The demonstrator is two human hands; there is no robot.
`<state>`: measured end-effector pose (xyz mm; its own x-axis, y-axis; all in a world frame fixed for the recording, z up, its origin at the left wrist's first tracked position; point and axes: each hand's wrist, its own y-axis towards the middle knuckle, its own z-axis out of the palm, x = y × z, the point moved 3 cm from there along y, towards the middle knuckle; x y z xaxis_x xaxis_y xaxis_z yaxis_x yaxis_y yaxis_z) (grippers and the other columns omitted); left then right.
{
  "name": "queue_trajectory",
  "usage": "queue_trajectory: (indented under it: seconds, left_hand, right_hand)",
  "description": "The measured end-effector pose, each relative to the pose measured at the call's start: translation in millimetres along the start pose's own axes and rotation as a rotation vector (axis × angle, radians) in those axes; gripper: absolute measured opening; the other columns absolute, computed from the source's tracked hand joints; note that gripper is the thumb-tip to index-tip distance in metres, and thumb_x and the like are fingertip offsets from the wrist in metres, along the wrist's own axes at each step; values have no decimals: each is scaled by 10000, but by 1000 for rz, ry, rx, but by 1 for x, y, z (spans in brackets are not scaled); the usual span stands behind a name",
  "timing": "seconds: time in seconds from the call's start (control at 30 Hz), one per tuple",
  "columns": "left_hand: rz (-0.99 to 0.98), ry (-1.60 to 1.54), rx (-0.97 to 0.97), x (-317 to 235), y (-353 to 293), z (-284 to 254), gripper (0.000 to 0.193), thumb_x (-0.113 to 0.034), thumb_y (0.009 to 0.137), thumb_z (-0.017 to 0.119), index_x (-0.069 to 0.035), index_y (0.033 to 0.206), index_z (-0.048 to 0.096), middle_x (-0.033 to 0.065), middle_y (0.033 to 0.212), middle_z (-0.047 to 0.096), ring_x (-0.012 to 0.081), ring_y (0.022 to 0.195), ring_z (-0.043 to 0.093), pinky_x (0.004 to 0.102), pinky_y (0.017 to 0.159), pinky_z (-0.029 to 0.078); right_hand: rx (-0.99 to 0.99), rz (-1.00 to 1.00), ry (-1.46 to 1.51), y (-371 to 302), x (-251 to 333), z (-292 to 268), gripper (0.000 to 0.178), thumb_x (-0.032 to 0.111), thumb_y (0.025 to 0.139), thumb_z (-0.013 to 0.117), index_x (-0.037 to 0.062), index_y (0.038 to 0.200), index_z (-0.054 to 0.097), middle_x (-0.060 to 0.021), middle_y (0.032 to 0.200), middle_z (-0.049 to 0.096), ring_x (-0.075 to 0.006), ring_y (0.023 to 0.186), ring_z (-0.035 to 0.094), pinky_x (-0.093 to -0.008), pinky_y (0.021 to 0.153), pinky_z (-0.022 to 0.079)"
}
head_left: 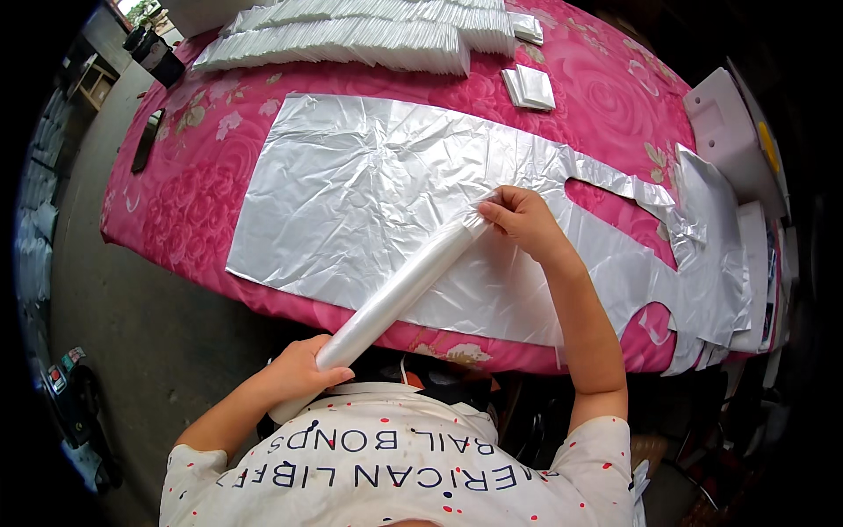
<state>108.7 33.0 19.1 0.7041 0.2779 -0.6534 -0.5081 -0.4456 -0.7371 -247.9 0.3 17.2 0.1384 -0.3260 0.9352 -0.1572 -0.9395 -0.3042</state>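
A long, narrow folded strip of thin white plastic film (399,290) slants from near my body up over the table. My left hand (303,371) is closed around its near end, at the table's front edge. At the far end, my right hand (524,224) pinches the crinkled tip between thumb and fingers. Under the strip, a flat, creased plastic apron (334,176) lies spread out, apparently in a stack. Toward the right it narrows into straps around a long cut-out. Those straps reach a pile of loose plastic film (713,255) at the table's right end.
The table has a pink flowered cloth (193,206). Long rows of folded white packets (351,44) line the back, with a small stack (529,88) nearer. A phone (147,140) and black bottle (154,54) are at left. White foam boxes (724,132) stand at right.
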Motion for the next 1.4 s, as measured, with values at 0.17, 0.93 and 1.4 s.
queue_trajectory:
  seconds: [0.17,0.93,1.4]
  left_hand:
    - [-109,-170,208,22,-4,-11,424,-233,765,713,-12,1090,556,68,897,639,128,790,605,289,710,496]
    - [986,1091,-206,-166,87,-21,431,-226,680,737,-44,1038,580,100,968,604,271,870,590,386,736,475]
    - [1326,1123,252,-103,98,33,793,-567,876,344,79,1334,314,246,1427,269,355,1354,227,439,1117,146]
  right_hand:
    - [-345,-109,-179,7,-14,-75,142,147,841,629,9,812,634,28,662,562,-39,585,476,-205,546,402]
    - [-205,-147,-290,56,-2,-89,161,156,859,607,0,887,637,19,722,593,-44,644,497,-216,600,416]
    - [-160,-86,-369,72,10,-80,192,196,846,623,9,882,650,14,665,568,-65,615,507,-235,569,421]
